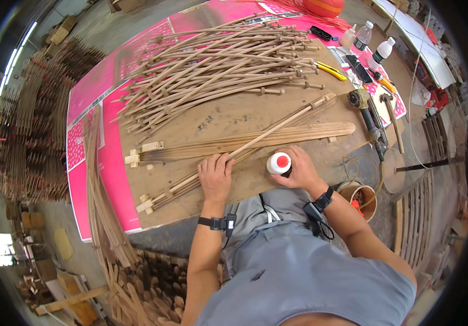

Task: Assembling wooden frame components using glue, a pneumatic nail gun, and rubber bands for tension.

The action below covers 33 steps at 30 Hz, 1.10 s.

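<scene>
Plenty around me here: a big tangle of knob-ended wooden rods [217, 68] fills the far side of the table [133, 209], with a yellow cutter [330, 71] at its right edge and two clear bottles [363, 36] beyond. Over on my right it's the air tool [369, 120], then a hammer [394, 122], and down below the table edge, a bucket [369, 211]. Long slats [103, 214] hang off the left side. In front of me, a wide wooden strip [304, 130] lies crosswise, and the long rod [275, 130] runs diagonally over it, straight under my left hand [215, 171]. That hand is palm down, fingers bent over the rod; how tightly they close, I can't tell. My right hand [297, 168], well to the side, has its fingers curved round a white bottle with a red-topped cap [278, 162], just short of the strip, both forearms reaching forward.
</scene>
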Each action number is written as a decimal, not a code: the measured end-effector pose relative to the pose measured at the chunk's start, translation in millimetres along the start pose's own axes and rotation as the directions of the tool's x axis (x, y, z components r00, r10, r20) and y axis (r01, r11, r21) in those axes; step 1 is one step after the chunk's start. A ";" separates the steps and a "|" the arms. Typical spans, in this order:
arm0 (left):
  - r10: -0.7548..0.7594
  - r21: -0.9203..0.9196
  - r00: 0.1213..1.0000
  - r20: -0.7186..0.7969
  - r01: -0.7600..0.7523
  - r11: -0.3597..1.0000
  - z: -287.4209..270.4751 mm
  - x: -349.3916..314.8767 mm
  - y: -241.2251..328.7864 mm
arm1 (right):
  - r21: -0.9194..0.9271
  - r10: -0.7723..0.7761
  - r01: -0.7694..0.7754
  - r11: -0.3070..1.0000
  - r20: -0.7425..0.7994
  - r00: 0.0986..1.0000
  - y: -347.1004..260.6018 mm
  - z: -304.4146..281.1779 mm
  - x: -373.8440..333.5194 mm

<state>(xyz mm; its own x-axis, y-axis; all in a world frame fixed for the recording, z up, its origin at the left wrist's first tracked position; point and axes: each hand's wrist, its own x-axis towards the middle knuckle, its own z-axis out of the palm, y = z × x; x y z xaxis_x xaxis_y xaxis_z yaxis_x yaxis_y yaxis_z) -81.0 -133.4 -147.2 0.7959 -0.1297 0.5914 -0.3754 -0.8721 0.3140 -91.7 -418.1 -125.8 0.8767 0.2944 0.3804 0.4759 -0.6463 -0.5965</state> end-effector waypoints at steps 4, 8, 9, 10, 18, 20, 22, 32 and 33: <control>-0.018 0.001 0.999 0.035 0.018 1.000 1.9 3.6 -3.1 | 0.006 0.019 -0.019 1.000 0.011 1.000 -3.8 -3.2 -1.1; 0.002 0.005 1.000 0.011 -0.002 1.000 -1.1 4.1 -4.9 | -0.017 -0.011 0.011 1.000 0.004 1.000 -3.6 1.5 -1.9; -0.004 -0.009 1.000 0.018 0.005 1.000 -2.0 4.3 -4.8 | -0.019 -0.008 0.008 1.000 0.001 1.000 -3.8 0.6 -2.5; -0.012 -0.021 1.000 0.025 0.012 1.000 -2.6 4.4 -4.6 | -0.023 -0.002 0.002 1.000 -0.009 1.000 -4.2 0.1 -3.1; 0.009 -0.059 0.999 0.052 -0.006 0.998 -0.3 3.1 -5.4 | 0.028 0.022 -0.023 0.999 0.008 1.000 -1.4 0.5 0.3; 0.004 -0.061 0.999 0.052 -0.001 0.998 -2.2 3.6 -4.7 | 0.013 0.018 -0.018 1.000 0.003 1.000 -0.9 0.3 1.0; 0.016 -0.078 0.998 0.055 -0.011 0.997 -4.0 5.4 -4.9 | 0.009 0.015 -0.015 1.000 0.005 1.000 1.8 0.4 0.9; 0.106 0.088 0.992 0.074 -0.112 0.990 2.1 -9.5 -27.0 | 0.118 0.001 0.001 0.993 -0.017 1.000 -0.3 3.7 -2.1; 0.131 0.108 0.991 0.030 -0.133 0.985 -1.1 -10.4 -24.0 | 0.128 -0.006 0.009 0.992 -0.024 1.000 -3.1 3.5 -1.1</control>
<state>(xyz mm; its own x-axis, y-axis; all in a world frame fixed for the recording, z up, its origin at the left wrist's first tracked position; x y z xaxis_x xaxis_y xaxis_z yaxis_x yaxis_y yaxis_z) -80.8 -110.7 -160.1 0.7537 -0.2569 0.6049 -0.4248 -0.8927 0.1503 -93.9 -414.0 -126.8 0.8720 0.2815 0.4004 0.4886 -0.5486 -0.6785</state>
